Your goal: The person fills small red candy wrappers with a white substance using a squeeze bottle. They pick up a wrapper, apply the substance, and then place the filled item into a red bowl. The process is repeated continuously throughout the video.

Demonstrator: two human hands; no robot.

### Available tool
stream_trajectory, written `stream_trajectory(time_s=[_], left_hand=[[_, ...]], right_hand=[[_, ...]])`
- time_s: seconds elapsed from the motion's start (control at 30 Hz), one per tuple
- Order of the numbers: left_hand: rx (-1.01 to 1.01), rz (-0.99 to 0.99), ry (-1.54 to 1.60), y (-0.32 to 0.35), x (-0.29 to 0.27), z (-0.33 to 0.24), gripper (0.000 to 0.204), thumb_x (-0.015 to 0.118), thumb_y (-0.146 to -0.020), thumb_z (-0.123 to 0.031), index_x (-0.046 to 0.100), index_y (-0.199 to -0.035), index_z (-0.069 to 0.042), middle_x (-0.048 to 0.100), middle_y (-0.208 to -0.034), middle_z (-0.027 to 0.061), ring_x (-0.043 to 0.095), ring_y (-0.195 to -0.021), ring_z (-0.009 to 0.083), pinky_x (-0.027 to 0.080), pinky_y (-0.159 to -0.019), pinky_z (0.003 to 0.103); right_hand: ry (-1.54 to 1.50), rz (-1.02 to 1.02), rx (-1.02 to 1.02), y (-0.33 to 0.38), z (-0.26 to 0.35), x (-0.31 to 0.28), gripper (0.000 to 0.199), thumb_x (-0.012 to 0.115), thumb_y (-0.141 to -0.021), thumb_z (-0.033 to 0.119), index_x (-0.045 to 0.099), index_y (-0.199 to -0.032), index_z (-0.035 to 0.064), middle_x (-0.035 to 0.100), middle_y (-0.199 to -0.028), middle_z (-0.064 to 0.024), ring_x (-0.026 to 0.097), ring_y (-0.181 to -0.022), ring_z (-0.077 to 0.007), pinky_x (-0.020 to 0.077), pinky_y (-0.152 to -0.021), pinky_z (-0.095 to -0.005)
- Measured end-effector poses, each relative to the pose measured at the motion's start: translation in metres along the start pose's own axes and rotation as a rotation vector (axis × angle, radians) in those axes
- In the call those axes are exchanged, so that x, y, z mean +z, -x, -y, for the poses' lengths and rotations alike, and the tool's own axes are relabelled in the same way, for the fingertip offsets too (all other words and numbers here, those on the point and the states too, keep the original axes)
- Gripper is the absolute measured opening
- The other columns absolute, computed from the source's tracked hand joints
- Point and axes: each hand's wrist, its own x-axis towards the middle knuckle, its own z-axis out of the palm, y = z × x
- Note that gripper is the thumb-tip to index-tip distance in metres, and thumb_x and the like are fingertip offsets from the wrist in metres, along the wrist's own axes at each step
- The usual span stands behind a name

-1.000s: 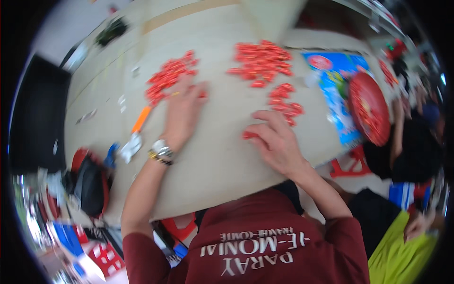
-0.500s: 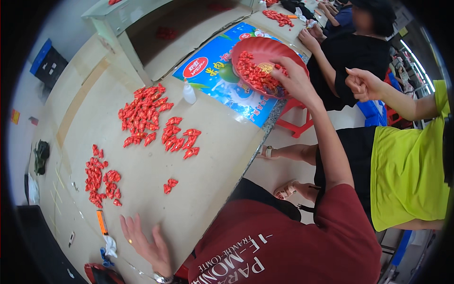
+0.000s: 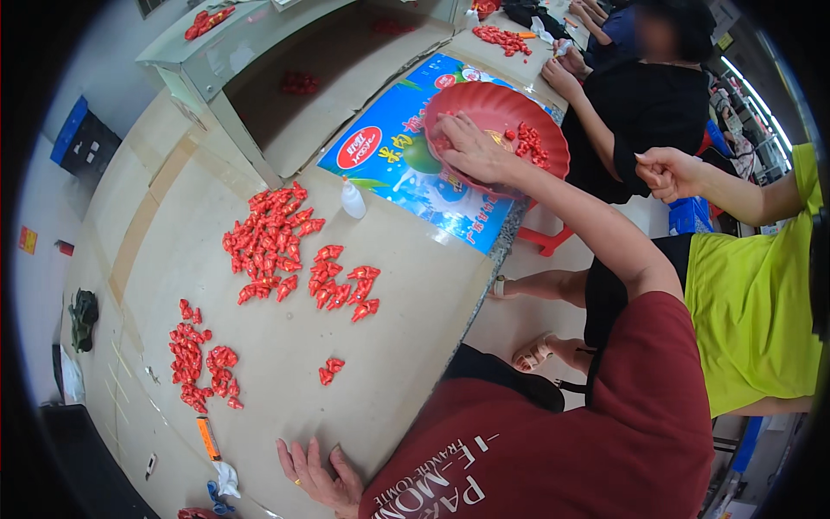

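A scalloped red bowl [image 3: 545, 104] sits near the table's right edge. My right hand [image 3: 474, 149] reaches into its left side, fingers stretched and slightly bent over the contents, their tips partly hidden. Small glossy red pieces [image 3: 532, 145] lie at the bowl's right side; a few show beside my fingertips. Near the table's front edge, my left hand [image 3: 322, 474] rests with fingers apart, holding nothing. The closest pieces to it are a little red cluster [image 3: 330, 370]. Farther out lie a large red heap [image 3: 270, 238], a smaller group [image 3: 344, 281] and a left-hand group [image 3: 194, 363].
A white squeeze bottle [image 3: 352, 199] stands by a blue printed sheet [image 3: 398, 130] beneath the bowl. An orange-handled cutter [image 3: 208, 438] and white tissue [image 3: 226, 478] lie at lower left. A raised shelf [image 3: 186, 65] borders the back. A person in yellow-green [image 3: 752, 285] stands at right.
My right hand has moved left across the bowl, leaving some red pieces at its right side. Within the picture, my left hand appears farther right and lower; the whole view has shifted slightly.
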Motion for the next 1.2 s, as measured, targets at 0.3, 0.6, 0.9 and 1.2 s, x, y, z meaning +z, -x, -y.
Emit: stream_trajectory(time_s=[0.3,0.6,0.9,1.2], left_hand=[[-0.06,0.022,0.061,0.0,0.002,0.009,0.032,0.062,-0.082,-0.004,0.058,-0.112,0.005,0.052,-0.123,0.0199,0.043,-0.122,0.0475,0.038,-0.098,0.053],[-0.052,0.044,0.028,-0.002,0.003,0.011,0.031,0.061,-0.083,-0.007,0.059,-0.111,0.008,0.054,-0.121,0.0203,0.044,-0.122,0.046,0.037,-0.099,0.053],[-0.101,0.029,0.016,-0.003,0.002,0.003,0.03,0.06,-0.081,-0.001,0.059,-0.109,0.009,0.054,-0.12,0.0186,0.043,-0.123,0.0453,0.039,-0.098,0.05],[-0.076,0.035,0.027,0.001,0.003,0.008,0.03,0.06,-0.082,-0.002,0.058,-0.109,0.011,0.052,-0.122,0.0184,0.042,-0.124,0.0447,0.041,-0.097,0.049]], right_hand=[[0.161,-0.092,-0.074,0.019,-0.012,-0.016,0.04,0.063,-0.079,0.026,0.049,-0.11,0.0049,0.047,-0.119,-0.0173,0.046,-0.11,-0.0374,0.0395,-0.094,-0.0461],[0.153,0.162,0.02,0.073,0.008,-0.07,0.016,0.072,-0.072,0.013,0.059,-0.08,0.0093,0.05,-0.106,-0.0079,0.048,-0.106,-0.0258,0.0369,-0.092,-0.0406],[0.622,-0.209,0.002,0.062,-0.009,-0.071,0.023,0.061,-0.072,0.005,0.063,-0.094,0.0103,0.055,-0.109,-0.0095,0.051,-0.104,-0.0269,0.0411,-0.085,-0.0403],[0.299,0.019,0.201,0.025,0.003,-0.008,0.052,0.051,-0.084,0.041,0.045,-0.132,0.0204,0.028,-0.146,-0.0186,0.032,-0.128,-0.0443,0.0315,-0.096,-0.0623]])
